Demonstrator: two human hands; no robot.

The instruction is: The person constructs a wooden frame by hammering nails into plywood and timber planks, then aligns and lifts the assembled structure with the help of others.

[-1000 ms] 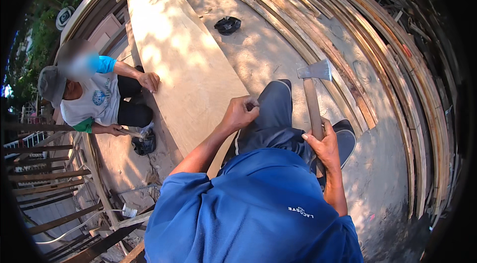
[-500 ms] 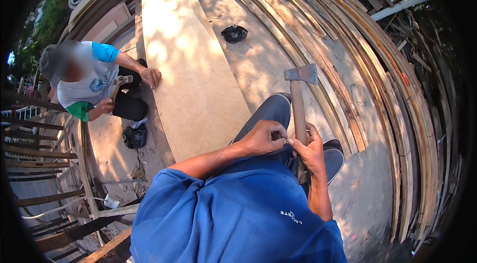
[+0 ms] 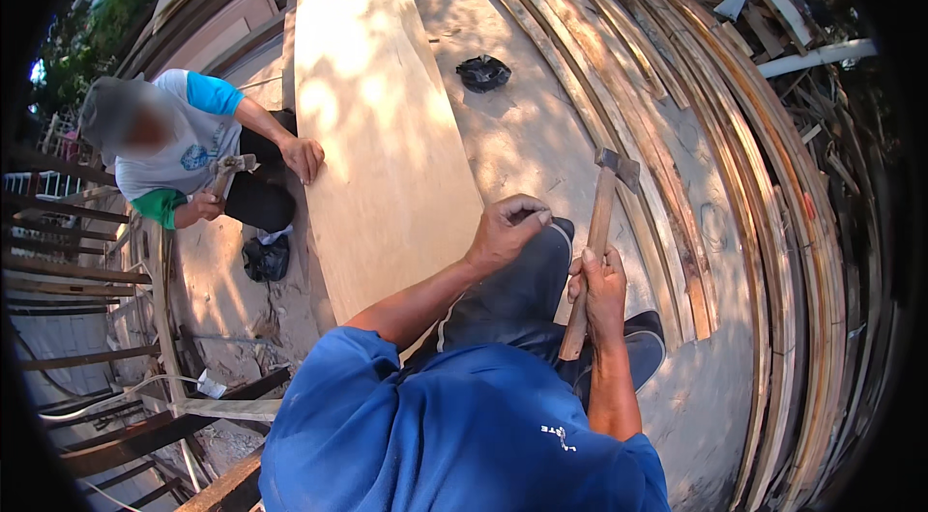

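Note:
My right hand (image 3: 601,292) grips a hatchet (image 3: 602,212) by its wooden handle. The hatchet stands head up, its metal blade away from me and the butt of the handle near my lap. My left hand (image 3: 509,230) is raised over my left knee with thumb and fingers pinched together. Anything between those fingers is too small to make out. Just left of that hand lies a long, pale plywood sheet (image 3: 387,154), its near end beside my leg. It runs away from me in patchy sunlight.
Left of the sheet, a co-worker (image 3: 193,149) crouches, holding a hammer (image 3: 230,170) and resting one hand on the sheet's edge. Black plastic bags (image 3: 483,73) lie on the sandy ground. Long timber strips (image 3: 696,164) are stacked along the right; wooden bars (image 3: 82,357) stand at lower left.
My hands, earlier together at the fingertips, have come apart. The left has moved up and left, toward the sheet. The hatchet has tilted and its head has turned and dropped slightly.

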